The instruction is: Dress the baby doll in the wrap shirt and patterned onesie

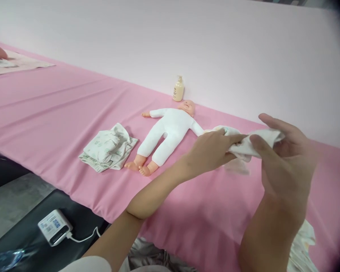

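Note:
My left hand (211, 149) reaches across to the right and pinches one end of a small folded white cloth (253, 144). Around the other end of this cloth my right hand (289, 162) is closed, its thumb pressed on top; the hand is slightly blurred. The exact kind of cloth is unclear. A white patterned cloth (226, 130) lies just behind my left hand, partly covered by it. To the left, a baby doll (171, 126) with a white body lies on its back, its head toward the wall.
A folded stack of patterned baby clothes (107, 147) lies left of the doll on the pink-covered table (59, 113). A pump bottle (178, 89) stands by the wall. More patterned cloth (303, 247) sits at lower right. A white device (55, 226) with a cable rests on a black seat.

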Action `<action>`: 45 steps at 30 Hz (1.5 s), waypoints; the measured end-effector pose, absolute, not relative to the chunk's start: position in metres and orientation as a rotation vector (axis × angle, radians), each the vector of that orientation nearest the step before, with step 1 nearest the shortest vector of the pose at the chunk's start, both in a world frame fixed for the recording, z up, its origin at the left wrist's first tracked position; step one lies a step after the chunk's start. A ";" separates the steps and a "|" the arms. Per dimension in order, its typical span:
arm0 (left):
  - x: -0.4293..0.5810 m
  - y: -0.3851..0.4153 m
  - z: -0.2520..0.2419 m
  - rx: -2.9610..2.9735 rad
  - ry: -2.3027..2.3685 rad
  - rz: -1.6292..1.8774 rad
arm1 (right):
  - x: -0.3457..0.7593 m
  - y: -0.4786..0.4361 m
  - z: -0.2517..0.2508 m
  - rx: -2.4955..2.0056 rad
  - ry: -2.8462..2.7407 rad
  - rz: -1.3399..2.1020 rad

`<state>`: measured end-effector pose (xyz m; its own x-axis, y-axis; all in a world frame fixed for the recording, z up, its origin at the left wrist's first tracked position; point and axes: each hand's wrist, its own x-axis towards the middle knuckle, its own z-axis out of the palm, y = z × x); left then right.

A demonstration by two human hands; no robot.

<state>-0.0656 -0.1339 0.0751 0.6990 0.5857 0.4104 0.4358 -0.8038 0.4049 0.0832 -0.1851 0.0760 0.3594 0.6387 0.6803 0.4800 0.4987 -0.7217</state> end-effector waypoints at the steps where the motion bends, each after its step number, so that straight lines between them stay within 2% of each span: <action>1: -0.065 -0.134 0.074 2.662 0.852 0.729 | 0.082 -0.185 0.076 -1.088 -1.301 0.246; 4: -0.068 -0.133 0.073 2.739 0.922 0.713 | 0.077 -0.183 0.077 -0.971 -1.307 0.393; 8: -0.070 -0.134 0.077 2.584 0.772 0.958 | 0.073 -0.178 0.075 -0.912 -1.208 0.337; 16: -0.071 -0.143 0.087 1.991 0.485 0.837 | 0.057 -0.175 0.073 -0.965 -1.020 0.198; 26: -0.072 -0.138 0.084 2.011 0.556 0.957 | 0.065 -0.180 0.070 -0.946 -1.359 0.336; 31: -0.067 -0.133 0.078 2.143 0.626 1.099 | 0.064 -0.176 0.067 -1.025 -1.436 0.123; 38: -0.077 -0.119 0.075 2.236 0.855 1.442 | 0.078 -0.170 0.062 -1.119 -1.363 -0.395; 45: -0.080 -0.110 0.075 2.360 1.101 1.373 | 0.087 -0.170 0.062 -1.258 -1.320 -0.669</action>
